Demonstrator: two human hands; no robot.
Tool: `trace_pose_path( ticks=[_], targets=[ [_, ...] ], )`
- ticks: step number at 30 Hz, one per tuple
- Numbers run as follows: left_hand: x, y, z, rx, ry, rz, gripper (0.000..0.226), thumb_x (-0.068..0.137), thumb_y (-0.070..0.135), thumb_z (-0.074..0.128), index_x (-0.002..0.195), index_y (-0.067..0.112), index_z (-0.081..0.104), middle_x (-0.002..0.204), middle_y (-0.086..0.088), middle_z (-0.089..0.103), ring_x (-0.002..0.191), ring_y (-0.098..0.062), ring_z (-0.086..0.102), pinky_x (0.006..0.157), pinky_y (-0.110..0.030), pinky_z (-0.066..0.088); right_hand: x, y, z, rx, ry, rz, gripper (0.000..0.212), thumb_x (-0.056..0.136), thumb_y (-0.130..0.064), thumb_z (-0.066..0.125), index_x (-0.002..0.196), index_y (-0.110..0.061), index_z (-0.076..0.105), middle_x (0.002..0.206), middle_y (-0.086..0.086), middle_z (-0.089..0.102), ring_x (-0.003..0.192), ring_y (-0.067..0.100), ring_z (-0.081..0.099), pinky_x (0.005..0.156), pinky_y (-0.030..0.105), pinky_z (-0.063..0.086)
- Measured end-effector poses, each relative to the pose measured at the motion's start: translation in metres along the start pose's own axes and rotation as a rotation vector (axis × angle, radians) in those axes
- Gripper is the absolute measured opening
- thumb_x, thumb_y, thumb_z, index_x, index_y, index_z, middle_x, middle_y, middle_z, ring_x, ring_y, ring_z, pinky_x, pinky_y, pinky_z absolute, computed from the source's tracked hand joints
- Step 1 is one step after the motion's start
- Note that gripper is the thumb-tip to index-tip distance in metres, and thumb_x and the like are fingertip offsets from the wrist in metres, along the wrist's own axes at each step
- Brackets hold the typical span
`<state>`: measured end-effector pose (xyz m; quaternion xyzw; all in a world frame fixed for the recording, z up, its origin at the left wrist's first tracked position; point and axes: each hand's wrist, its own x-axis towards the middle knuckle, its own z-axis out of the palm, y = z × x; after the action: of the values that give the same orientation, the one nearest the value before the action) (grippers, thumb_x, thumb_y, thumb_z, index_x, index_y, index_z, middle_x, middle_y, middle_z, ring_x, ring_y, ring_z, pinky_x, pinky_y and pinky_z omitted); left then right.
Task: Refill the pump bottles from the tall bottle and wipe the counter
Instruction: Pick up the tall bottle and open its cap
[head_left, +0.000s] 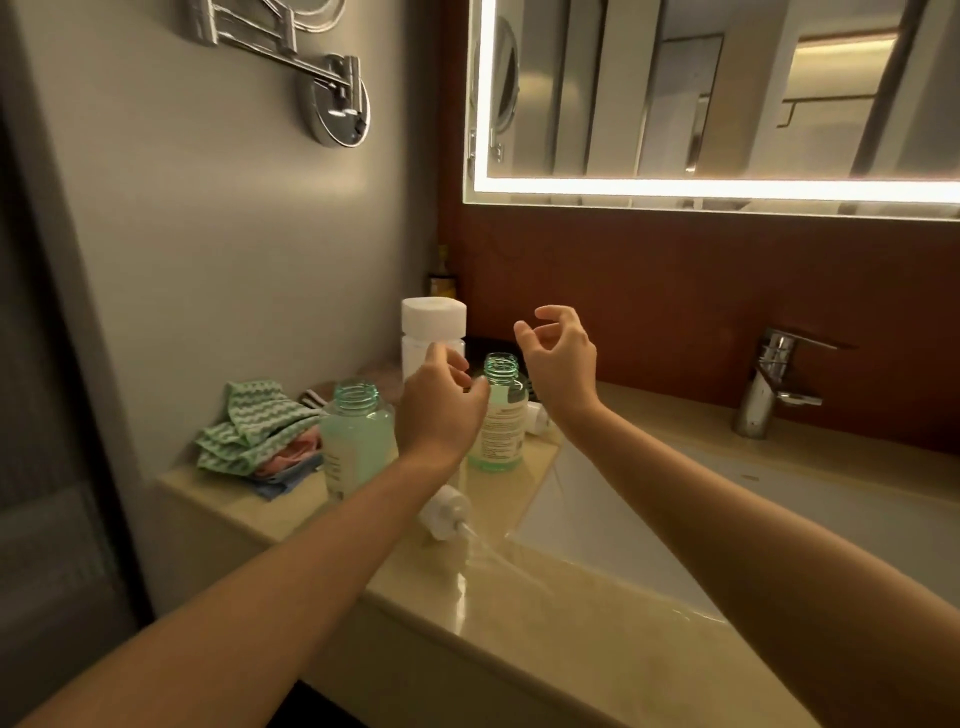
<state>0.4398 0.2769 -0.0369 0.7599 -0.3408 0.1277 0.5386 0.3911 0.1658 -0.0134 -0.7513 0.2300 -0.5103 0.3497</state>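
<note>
We take the tall bottle (432, 322) as our reference. It is white, stands upright on the counter (545, 613) with its long axis vertical, and nothing touches it. Its top appears closed, though we cannot confirm this.

Left hand (441, 413): directly in front of the tall bottle and overlapping its lower body in our view. The fingers are loosely curled and we see nothing held. The palm side is turned away from us.

Right hand (558, 358): raised in the air to the right of the tall bottle, with fingers and thumb hooked apart and nothing in them.

Left bottle (356, 441): in front of the tall bottle and to its left. It is upright with an open neck and is part full of pale green liquid.

Right bottle (500, 421): just right of the tall bottle and slightly forward of it. It too is upright, open and part full.

One pump (444, 512) lies on its side well in front of the tall bottle.

Cloths (249, 431) are heaped to the left of the tall bottle.

Finding: in our judgement the necks are ready and pouring has not begun. The coming move turns on one relation: the tall bottle lies straight ahead of the left hand, with its side facing that hand. The left hand is clearly the nearer. A sideways wrap round the body suits the upright axis. The right hand would have to cross above the right bottle's open neck, and we judge that a tipping risk.
</note>
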Motion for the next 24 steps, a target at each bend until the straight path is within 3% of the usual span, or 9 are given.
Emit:
trace_pose_path(
  ticks=[5,8,15,20,24],
  targets=[
    [0.012,-0.007,-0.051,-0.009,0.300,-0.053,0.013,0.085,0.018,0.059,0.093,0.015,0.049,0.082,0.003,0.056,0.075,-0.016,0.052,0.064,-0.026,0.036,-0.030,-0.017,0.037,-0.030,-0.256,0.044,0.077,0.078,-0.037,0.070,0.138,-0.010,0.031,0.117,0.007,0.054,0.102,0.018,0.055,0.086,0.031,0.048],
    [0.022,-0.016,-0.075,-0.082,0.396,-0.091,0.016,0.085,0.018,0.057,0.098,0.013,0.049,0.081,0.004,0.055,0.074,-0.017,0.053,0.064,-0.028,0.038,-0.034,-0.023,0.057,-0.076,-0.259,0.064,0.088,0.074,-0.038,0.074,0.141,-0.009,0.024,0.126,0.012,0.049,0.113,0.025,0.050,0.094,0.040,0.045],
    [0.031,-0.036,-0.094,-0.103,0.385,-0.082,0.015,0.086,0.018,0.056,0.098,0.016,0.048,0.075,0.010,0.052,0.071,-0.019,0.056,0.066,-0.032,0.046,-0.033,-0.021,0.086,-0.075,-0.196,0.166,0.076,0.067,-0.034,0.079,0.123,-0.009,0.034,0.118,0.011,0.048,0.108,0.026,0.049,0.091,0.045,0.047],
    [0.032,-0.048,-0.095,-0.118,0.347,-0.083,0.017,0.086,0.019,0.056,0.099,0.016,0.047,0.076,0.009,0.053,0.071,-0.019,0.057,0.062,-0.030,0.042,-0.030,-0.020,0.091,-0.051,-0.184,0.217,0.063,0.072,-0.022,0.076,0.119,-0.007,0.036,0.116,0.013,0.052,0.104,0.026,0.053,0.086,0.041,0.051],
    [0.033,-0.052,-0.094,-0.122,0.331,-0.075,0.020,0.086,0.019,0.057,0.102,0.016,0.045,0.081,0.005,0.057,0.073,-0.021,0.060,0.066,-0.036,0.049,-0.026,-0.021,0.089,-0.073,-0.202,0.204,0.063,0.071,-0.020,0.077,0.118,-0.007,0.039,0.115,0.012,0.053,0.103,0.026,0.052,0.087,0.043,0.050]
  ],
)
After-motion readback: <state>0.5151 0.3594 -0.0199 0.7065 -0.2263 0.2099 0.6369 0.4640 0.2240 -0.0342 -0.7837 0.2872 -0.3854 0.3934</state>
